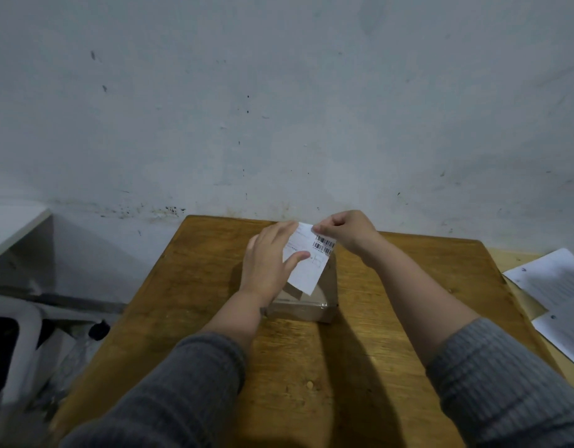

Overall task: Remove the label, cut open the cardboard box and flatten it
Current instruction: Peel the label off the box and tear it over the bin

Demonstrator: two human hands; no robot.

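Peeling looks like the step in hand: the right hand [345, 232] pinches the far top corner of the label [306, 258] between thumb and curled fingers, just above its barcodes, and most of the white sheet stands lifted off the box [324, 299]. The left hand [268, 261] lies flat with fingers straight, spread over the left part of the box top, its thumb resting across the label's face; it seems to steady the box, gripping nothing.

The label reads as thin, light paper, limp enough to curl, and it would likely tear if pulled sharply or sideways. A pinch at the corner is a fair hold to start from, though a hold nearer the line where it parts from the box would probably spread the pull better. Whether its lower edge is stuck down or already free cannot be told, since that edge hangs over the box and the left wrist hides the join.

The box is small, low and brown, with a shiny band of clear tape along its near edge. It looks light and fairly stiff, so it would slide on the wooden surface [392, 334] unless pressed down. It sits near the far middle of the surface, directly under the left palm and below and just nearer than the right pinch.
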